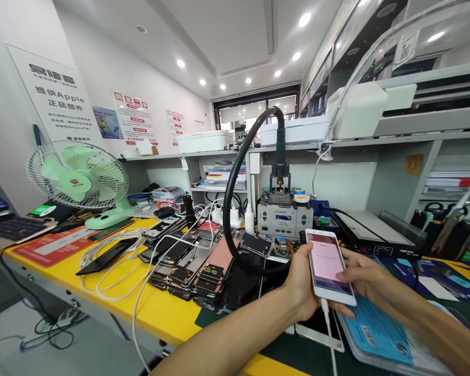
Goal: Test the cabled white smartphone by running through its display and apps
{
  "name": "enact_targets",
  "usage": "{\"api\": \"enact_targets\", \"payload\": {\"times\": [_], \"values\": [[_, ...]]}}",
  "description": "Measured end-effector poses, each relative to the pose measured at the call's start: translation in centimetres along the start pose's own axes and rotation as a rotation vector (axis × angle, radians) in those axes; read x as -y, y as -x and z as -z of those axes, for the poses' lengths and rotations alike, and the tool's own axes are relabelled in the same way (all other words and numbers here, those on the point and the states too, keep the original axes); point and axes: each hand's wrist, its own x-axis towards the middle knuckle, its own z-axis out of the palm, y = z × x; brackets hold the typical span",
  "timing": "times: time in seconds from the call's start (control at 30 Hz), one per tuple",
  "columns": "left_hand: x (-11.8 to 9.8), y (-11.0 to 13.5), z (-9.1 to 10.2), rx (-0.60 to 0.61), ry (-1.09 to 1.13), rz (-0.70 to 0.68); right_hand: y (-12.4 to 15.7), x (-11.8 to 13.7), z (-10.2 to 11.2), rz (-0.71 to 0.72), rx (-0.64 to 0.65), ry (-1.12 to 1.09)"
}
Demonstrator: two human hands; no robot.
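A white smartphone (324,250) with a lit pinkish screen is tilted up above the bench. My left hand (301,279) is closed around its left side. On the other side, my right hand (366,277) grips the right edge, its thumb lying on the lower part of the screen. Some fingers of both hands are hidden behind the phone. A white charging cable (329,329) is plugged into its bottom end and hangs downward. Beneath my hands lie another white-framed phone (317,337) and a blue-and-clear package (384,334).
Stacks of phone parts (215,274) crowd the yellow bench (160,313). A black hose (229,209) arches over them from a grey hot-air station (284,219). White cables (113,266) coil at left, near a green fan (78,180). A flat device (372,230) stands at right.
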Motion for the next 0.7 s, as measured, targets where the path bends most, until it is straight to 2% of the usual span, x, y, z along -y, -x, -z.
{"api": "enact_targets", "payload": {"times": [0.27, 0.4, 0.7], "values": [[-0.13, 0.09, -0.17, -0.018, 0.001, 0.009, -0.44, -0.23, 0.44, 0.061, 0.081, -0.009], [-0.18, 0.35, -0.41, -0.081, -0.007, -0.014, -0.38, -0.1, 0.61, 0.083, 0.082, 0.02], [-0.14, 0.37, -0.22, -0.073, -0.004, -0.021, -0.26, 0.26, 0.78, 0.095, 0.11, 0.033]]}}
